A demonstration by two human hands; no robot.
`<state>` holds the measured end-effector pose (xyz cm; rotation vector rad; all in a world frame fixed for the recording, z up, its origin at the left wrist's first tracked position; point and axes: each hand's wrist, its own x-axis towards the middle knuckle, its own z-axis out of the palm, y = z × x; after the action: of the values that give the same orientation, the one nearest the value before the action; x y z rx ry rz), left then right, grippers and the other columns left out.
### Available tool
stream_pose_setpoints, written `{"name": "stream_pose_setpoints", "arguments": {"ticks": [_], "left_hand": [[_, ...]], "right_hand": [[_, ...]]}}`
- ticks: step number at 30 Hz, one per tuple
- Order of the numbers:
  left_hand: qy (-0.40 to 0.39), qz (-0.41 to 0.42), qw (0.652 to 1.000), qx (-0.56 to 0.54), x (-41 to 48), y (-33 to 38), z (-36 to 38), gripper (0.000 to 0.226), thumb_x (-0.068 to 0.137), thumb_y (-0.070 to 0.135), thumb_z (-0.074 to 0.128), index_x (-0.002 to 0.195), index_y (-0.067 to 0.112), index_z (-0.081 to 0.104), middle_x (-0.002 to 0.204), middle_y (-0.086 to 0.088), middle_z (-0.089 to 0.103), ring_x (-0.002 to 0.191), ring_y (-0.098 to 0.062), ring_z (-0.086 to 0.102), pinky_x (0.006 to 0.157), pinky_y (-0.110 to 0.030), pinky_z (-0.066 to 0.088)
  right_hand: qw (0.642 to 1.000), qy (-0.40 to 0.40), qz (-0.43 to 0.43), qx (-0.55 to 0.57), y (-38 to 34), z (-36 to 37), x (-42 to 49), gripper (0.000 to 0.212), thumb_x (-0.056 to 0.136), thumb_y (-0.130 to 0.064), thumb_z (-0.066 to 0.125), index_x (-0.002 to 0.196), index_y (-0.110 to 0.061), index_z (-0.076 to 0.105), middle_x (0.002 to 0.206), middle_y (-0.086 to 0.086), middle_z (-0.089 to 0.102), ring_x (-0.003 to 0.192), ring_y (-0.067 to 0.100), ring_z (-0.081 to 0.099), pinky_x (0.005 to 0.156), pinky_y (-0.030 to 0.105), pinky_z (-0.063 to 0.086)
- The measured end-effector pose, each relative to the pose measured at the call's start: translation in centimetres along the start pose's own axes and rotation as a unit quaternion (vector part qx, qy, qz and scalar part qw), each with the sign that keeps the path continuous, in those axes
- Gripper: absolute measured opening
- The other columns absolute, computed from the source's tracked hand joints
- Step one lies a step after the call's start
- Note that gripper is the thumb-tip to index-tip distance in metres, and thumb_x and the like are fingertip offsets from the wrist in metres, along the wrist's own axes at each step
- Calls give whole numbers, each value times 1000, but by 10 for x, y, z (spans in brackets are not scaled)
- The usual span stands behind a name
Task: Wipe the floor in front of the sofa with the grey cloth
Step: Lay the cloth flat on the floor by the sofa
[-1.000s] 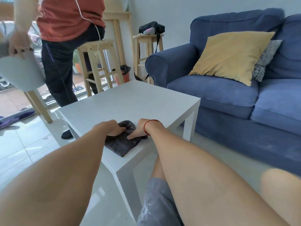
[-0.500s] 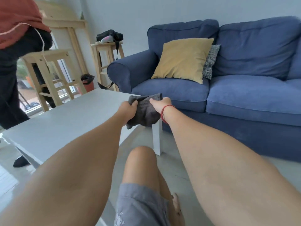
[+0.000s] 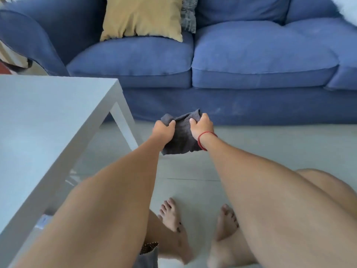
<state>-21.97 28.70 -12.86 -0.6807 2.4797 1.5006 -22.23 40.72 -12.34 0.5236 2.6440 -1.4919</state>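
You had grey cloth (image 3: 181, 135) gripped by both left hand (image 3: 163, 130) and right hand (image 3: 201, 126), hanging over floor (image 3: 270, 149) just before sofa (image 3: 231, 105); floor lay straight below, hands equally near.

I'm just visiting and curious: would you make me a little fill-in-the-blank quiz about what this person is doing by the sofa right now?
1. Both hands, the left hand and the right hand, grip a grey ____.
2. The thin band on the right wrist is ____ in colour.
3. The yellow cushion rests on a ____ sofa.
4. The white table stands to the person's ____.

Missing words: cloth; red; blue; left
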Motion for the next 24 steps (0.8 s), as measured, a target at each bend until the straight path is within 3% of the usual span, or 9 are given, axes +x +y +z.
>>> {"name": "stream_pose_setpoints", "arguments": {"ticks": [6,11,15,19,22,24], "left_hand": [[-50,-52,997,43,73,-54,62,49,95,31,50,134,4,39,129,-11,52,117,-30,51,93,-36,40],[-65,-98,992,48,134,-99,100,50,95,28,50,136,4,34,135,-16,49,123,-34,50,101,-42,42],[-79,-133,986,56,179,-135,115,55,95,36,48,137,4,36,137,-15,50,122,-34,51,104,-43,43],[-66,-131,976,160,212,-176,116,72,96,43,41,152,6,13,155,-17,29,142,-34,28,115,-46,27],[-41,-58,959,273,235,-201,111,72,98,43,35,155,10,5,163,-10,4,151,-26,2,121,-43,10],[-32,-17,945,324,254,-213,109,69,99,43,31,155,14,2,164,-8,-5,151,-25,-6,122,-43,5]], "right_hand": [[996,-40,79,-28,76,56,67,33,99,-26,46,121,-2,46,127,21,58,115,39,57,92,41,45],[992,-51,110,-45,124,108,113,31,100,-26,43,121,-3,44,121,20,61,109,39,60,85,40,48],[987,-43,122,-90,155,144,145,44,98,-27,46,134,-5,35,129,19,57,117,38,55,92,42,45],[951,-68,7,-301,196,176,154,81,93,-42,49,154,-12,5,159,13,16,147,30,16,115,48,21],[906,-142,-141,-373,224,199,153,80,92,-53,43,155,-22,2,163,10,-4,151,28,-2,120,49,2],[889,-175,-183,-382,238,213,156,76,92,-58,37,154,-29,3,163,7,-7,151,26,-6,120,49,-3]]}}
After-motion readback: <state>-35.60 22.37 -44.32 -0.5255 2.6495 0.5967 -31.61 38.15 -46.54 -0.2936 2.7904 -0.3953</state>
